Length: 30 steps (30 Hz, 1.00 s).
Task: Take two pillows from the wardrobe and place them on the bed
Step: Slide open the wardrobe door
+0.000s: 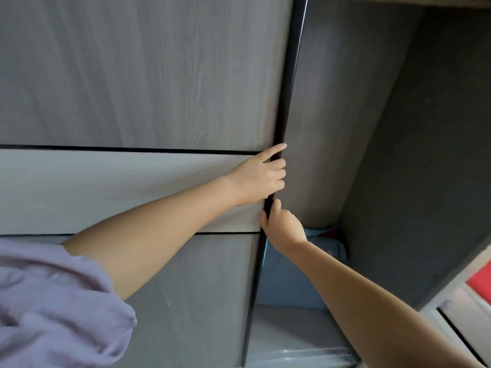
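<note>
A grey wood-grain sliding wardrobe door (pixel 148 75) with a pale middle band fills the left of the head view. Its black edge (pixel 288 83) runs down the middle. My left hand (pixel 259 179) curls its fingers around that edge, index finger pointing up. Just below, my right hand (pixel 281 224) pinches the same edge. To the right the wardrobe interior (pixel 411 155) stands open and dark. At its bottom lies blue and pinkish folded fabric (pixel 326 243), partly hidden by my right arm; I cannot tell whether it is a pillow.
A pale shelf or fabric surface (pixel 292 330) shows low in the opening. A white frame with a red patch (pixel 481 280) sits at the far right. My lilac sleeve (pixel 53 301) covers the lower left.
</note>
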Tool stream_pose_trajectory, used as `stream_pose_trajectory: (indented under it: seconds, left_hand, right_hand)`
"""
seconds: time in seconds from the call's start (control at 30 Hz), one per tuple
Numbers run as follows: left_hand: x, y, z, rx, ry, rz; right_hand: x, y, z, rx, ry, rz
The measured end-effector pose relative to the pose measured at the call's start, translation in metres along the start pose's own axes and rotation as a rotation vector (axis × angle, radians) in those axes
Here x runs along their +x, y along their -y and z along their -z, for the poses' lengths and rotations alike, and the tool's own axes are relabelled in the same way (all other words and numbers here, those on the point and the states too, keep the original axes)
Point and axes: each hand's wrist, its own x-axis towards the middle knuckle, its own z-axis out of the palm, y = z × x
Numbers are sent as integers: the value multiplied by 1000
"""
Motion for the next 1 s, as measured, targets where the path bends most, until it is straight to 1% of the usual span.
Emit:
stream_pose_trajectory:
  seconds: [0.13, 0.27, 0.47, 0.57, 0.6, 0.73, 0.9, 1.0]
  left_hand:
    - [-39, 11, -4, 27, 56, 31]
    - [-70, 17, -3, 22, 90, 78]
    - [-106, 22, -2, 8, 115, 151]
    - [-119, 22, -1, 0, 125, 170]
    - [-123, 22, 0, 0, 126, 176]
    - [-133, 22, 2, 8, 185, 201]
    - [-136, 19, 2, -7, 241, 229]
    - [-131, 15, 3, 1, 301, 248]
  right_hand:
    - [3, 35, -14, -55, 26, 72]
    - [5, 66, -23, 63, -11, 97]
    - [5, 104, -31, 101, 36, 146]
    - [3, 117, -34, 23, 47, 165]
    - [3, 121, -35, -8, 57, 176]
    - [4, 134, -38, 45, 85, 196]
    - [2, 133, -41, -35, 83, 260]
    - [0, 115, -41, 72, 93, 222]
